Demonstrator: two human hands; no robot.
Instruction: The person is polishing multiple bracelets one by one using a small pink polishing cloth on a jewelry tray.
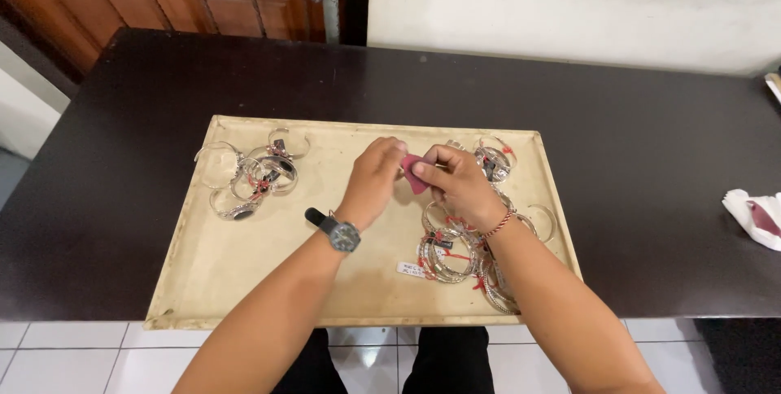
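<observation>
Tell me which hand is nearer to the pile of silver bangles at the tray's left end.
Left. The left hand sits mid-tray, just right of that bangle pile; the right hand is farther right, beside the other bangles. Both pinch a pink cloth.

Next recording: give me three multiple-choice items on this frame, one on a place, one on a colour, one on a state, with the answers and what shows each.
1. Where does the smaller heap of silver bracelets lie on the tray?
A. far left corner
B. near right corner
C. off the tray

2. What colour is the small cloth between the hands?
A. white
B. pink
C. black

3. How is the cloth held?
A. lying loose on the tray
B. in the left hand alone
C. pinched between the left hand and right hand

Answers: 1 A, the heap sits by the tray's far left corner. 2 B, it shows dark pink. 3 C, fingers of both hands close on it above the tray.
</observation>
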